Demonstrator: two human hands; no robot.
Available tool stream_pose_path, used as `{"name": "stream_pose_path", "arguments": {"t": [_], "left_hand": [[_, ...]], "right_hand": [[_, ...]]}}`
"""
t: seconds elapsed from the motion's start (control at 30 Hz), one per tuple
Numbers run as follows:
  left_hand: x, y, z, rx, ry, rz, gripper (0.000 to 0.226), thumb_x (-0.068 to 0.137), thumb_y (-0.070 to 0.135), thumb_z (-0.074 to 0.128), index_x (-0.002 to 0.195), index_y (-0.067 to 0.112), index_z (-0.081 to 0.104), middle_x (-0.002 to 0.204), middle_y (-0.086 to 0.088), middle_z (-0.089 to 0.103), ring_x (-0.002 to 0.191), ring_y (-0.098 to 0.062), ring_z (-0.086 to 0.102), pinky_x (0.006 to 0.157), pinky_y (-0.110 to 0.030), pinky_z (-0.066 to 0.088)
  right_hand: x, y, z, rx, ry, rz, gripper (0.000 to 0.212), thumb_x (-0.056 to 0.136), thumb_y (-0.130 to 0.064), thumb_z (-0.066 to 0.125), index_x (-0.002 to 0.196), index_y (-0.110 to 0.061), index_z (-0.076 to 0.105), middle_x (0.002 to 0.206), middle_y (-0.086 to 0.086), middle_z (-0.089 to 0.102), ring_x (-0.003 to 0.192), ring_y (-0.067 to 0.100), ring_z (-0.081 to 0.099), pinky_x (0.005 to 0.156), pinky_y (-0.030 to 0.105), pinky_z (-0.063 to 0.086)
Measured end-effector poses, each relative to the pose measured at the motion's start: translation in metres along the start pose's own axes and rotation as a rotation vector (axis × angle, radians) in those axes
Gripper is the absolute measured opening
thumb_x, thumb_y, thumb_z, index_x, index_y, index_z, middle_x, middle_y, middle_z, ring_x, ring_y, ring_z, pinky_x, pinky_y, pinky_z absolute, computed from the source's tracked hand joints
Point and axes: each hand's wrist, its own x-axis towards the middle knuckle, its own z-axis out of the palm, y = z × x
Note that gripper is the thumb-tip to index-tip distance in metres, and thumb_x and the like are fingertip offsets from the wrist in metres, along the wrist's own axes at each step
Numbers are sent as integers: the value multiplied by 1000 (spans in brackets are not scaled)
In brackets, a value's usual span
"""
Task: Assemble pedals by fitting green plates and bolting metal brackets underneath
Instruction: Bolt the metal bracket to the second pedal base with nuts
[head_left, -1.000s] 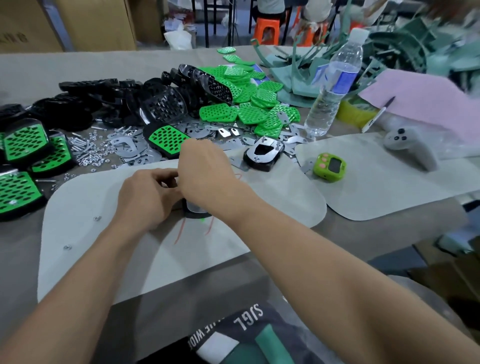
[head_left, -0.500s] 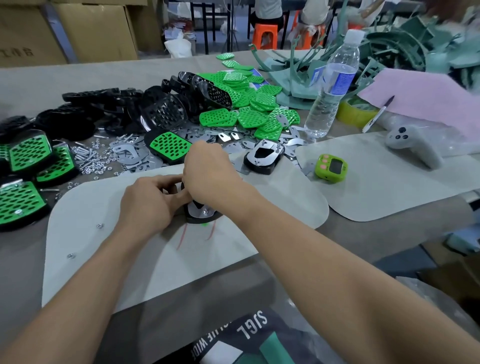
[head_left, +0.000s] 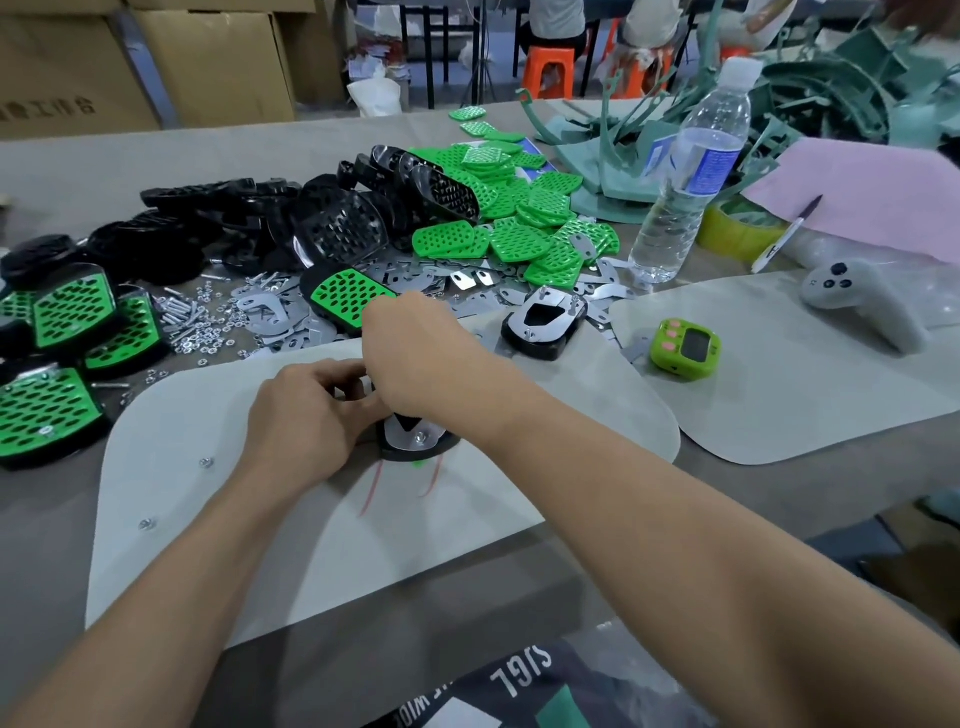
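At the left sit finished pedals. On the mat the left hand grips the upturned pedal by its side, bracket facing up. The right hand curls over its far end with the fingertips hidden, so I can't tell its grip. Green plates lie heaped behind.

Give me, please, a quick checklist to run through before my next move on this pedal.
1. Pedal lies underside up on the mat: ok.
2. Metal bracket lies on the pedal: ok.
3. Near bolt sits in the bracket: ok.
4. Far end of the bracket, hidden under the right hand: cannot tell.
5. Left hand holds the pedal's far end: ok.
6. Spare nuts lie on the mat: ok.
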Motion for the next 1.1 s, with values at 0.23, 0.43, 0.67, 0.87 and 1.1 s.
{"name": "stream_pose_path", "arguments": {"t": [0.23, 0.43, 0.67, 0.87, 1.1], "left_hand": [[-1, 2, 0, 19, 3, -11, 27, 57, 65, 73, 77, 49, 67, 65, 27, 60, 59, -3, 54, 54, -30, 38], [-2, 1, 2, -48, -15, -4, 33, 57, 74, 68, 81, 52, 71, 63, 18, 60, 56, -3, 52, 56, -30, 37], [-1, -2, 1, -74, -28, 14, 20, 66, 68, 76, 82, 55, 73, 64, 15, 61, 59, -2, 54, 56, -28, 35], [-4, 8, 6, 63, 36, -21, 19, 71, 59, 73, 69, 40, 69, 57, 18, 59, 63, -11, 58, 61, -32, 41], [3, 9, -6, 171, 64, -18, 35, 55, 72, 48, 84, 65, 66, 69, 41, 57, 62, 6, 50, 71, -28, 36]], "right_hand": [[-4, 3, -3, -5, -44, -40, 34, 96, -16, 55, 73, -17, 30, 70, -1, 32, 62, 18, 35, 47, 28, 20], [-2, 9, -10, -45, -65, -86, 46, 97, -18, 61, 64, -17, 29, 64, -2, 32, 54, 10, 29, 44, 26, 20], [-3, 8, -13, -30, -47, -74, 42, 91, -6, 61, 61, -15, 33, 59, 0, 34, 50, 12, 32, 41, 26, 22], [27, -9, -17, 122, -30, -70, 15, 89, -8, 60, 97, -8, 72, 80, 7, 61, 76, 24, 61, 69, 34, 56], [101, -47, -7, 325, -109, -130, 48, 94, -2, 51, 140, -15, 61, 126, -1, 69, 112, 21, 65, 93, 25, 53]]}}
